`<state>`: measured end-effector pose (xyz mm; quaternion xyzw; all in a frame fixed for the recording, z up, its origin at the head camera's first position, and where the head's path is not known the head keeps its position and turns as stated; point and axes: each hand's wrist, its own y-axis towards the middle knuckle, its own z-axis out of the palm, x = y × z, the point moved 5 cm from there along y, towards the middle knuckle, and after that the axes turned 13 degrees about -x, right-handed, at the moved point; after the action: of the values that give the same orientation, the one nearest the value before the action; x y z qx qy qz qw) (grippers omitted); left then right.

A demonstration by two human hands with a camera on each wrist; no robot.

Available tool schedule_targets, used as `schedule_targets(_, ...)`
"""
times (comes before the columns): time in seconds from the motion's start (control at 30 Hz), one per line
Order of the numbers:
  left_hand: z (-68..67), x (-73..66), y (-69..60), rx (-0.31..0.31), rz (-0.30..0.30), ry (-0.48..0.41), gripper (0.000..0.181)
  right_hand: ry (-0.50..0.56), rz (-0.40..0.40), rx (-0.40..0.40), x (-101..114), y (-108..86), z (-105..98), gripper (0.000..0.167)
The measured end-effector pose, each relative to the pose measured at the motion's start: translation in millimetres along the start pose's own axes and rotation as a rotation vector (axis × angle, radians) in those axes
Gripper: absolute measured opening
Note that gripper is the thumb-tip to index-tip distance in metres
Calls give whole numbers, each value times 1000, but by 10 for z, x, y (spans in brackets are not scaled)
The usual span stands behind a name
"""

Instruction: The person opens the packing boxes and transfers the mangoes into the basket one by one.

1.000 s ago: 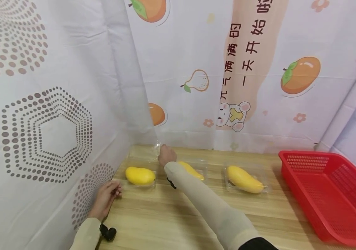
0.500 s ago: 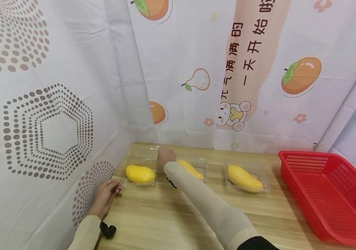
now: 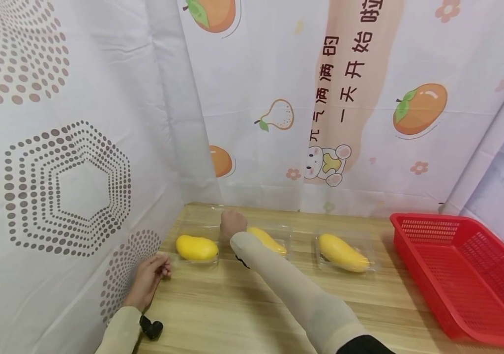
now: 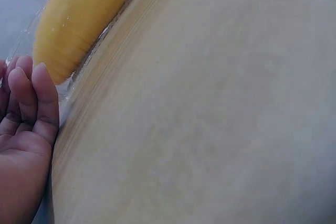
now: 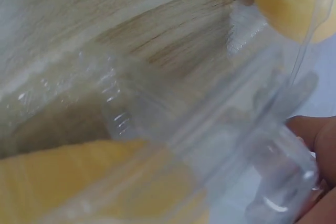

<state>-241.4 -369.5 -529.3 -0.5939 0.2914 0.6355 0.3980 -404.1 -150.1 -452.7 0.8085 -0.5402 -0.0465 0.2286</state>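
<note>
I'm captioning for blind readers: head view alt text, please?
A right hand touches a clear plastic container, one of three holding yellow fruit on a wooden table; a left hand lies near the leftmost fruit, a red basket at right.

Bright in the head view, softly shadowed on the tabletop [image 3: 207, 314] beside the right sleeve [image 3: 296, 287]; dimmer from both wrists, blurred and glinting across the clear plastic container [image 5: 226, 124].

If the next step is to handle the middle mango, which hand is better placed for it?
Probably the right hand: it is close beside the middle mango, gripping clear plastic packaging there. The left hand lies farther left, with the left mango between it and the middle one.
</note>
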Motion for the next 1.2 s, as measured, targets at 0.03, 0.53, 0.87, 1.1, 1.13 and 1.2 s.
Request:
schedule_targets(0.03, 8, 0, -3, -2, 1, -7, 26, -6, -4, 0, -4, -6, -1, 22)
schedule_targets(0.53, -43, -5, 23, 19, -8, 14, 28, 54, -279, -2, 227, -86, -245, 10)
schedule_targets(0.87, -27, -29, 58, 11, -37, 118, 33, 99, -497, 248, 313, -174, -154, 47)
schedule_targets(1.1, -30, -46, 69, 22, -51, 187, 34, 49, -525, 318, 365, -264, -111, 55)
schedule_targets(1.13, -31, -44, 72, 21, -56, 193, 34, 42, -540, 312, 381, -277, -120, 54)
schedule_targets(1.2, -36, -37, 79, 19, -63, 199, 33, 25, -553, 304, 400, -301, -124, 51)
